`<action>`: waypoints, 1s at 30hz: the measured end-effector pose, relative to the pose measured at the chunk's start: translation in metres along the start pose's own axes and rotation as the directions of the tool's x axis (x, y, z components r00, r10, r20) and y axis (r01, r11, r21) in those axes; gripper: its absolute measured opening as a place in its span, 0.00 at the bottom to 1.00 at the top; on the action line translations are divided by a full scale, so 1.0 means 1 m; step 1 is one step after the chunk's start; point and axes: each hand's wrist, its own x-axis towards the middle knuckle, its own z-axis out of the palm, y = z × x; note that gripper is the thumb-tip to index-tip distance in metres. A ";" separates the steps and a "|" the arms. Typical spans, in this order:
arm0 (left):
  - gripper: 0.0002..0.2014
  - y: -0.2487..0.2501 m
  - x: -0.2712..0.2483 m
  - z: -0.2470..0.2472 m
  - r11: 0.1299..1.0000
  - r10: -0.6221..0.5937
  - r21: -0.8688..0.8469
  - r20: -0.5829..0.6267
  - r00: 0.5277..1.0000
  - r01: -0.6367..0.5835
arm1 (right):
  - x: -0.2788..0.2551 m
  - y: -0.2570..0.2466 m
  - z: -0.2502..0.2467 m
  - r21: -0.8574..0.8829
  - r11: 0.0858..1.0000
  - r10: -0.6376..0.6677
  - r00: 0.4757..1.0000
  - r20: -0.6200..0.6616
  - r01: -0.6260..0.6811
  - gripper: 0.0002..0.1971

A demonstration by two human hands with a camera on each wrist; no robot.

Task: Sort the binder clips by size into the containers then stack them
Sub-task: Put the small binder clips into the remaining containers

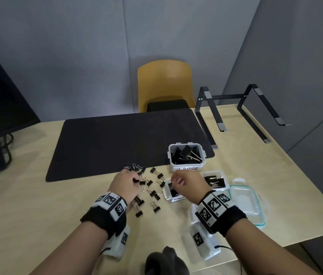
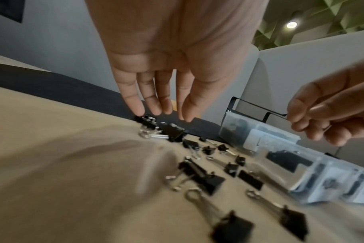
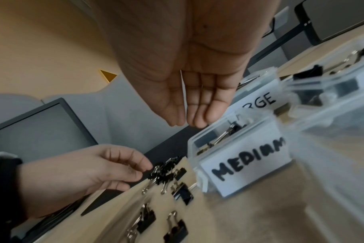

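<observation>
Loose binder clips (image 1: 152, 192) lie on the bench (image 1: 37, 205) beside the MEDIUM container (image 3: 239, 157). The left hand (image 1: 126, 185), fingers relaxed, touches the small ones; it should pinch only one. The right hand (image 1: 188, 185) hovers over the container, released. The small container's label is hidden.

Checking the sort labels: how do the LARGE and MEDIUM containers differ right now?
The LARGE container sits farther back, partly on the black mat; the MEDIUM container is nearer, under the right hand. LARGE holds big black clips; MEDIUM's look smaller. Both are clear, lidless tubs with handwritten white labels.
</observation>
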 end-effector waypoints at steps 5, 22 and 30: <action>0.18 -0.020 0.014 -0.004 0.996 0.073 0.044 0.038 0.997 -0.075 | 0.006 -0.018 0.020 -0.025 1.000 -0.008 0.999 0.044 0.010 0.10; 0.06 -0.044 0.015 -0.001 0.993 0.113 0.032 0.052 0.992 -0.115 | 0.016 -0.022 0.047 -0.112 0.991 0.076 0.997 -0.011 -0.077 0.08; 0.16 -0.051 0.006 0.002 0.995 0.093 0.030 0.080 0.992 -0.095 | 0.016 -0.017 0.050 -0.077 0.995 0.064 0.997 -0.035 -0.066 0.09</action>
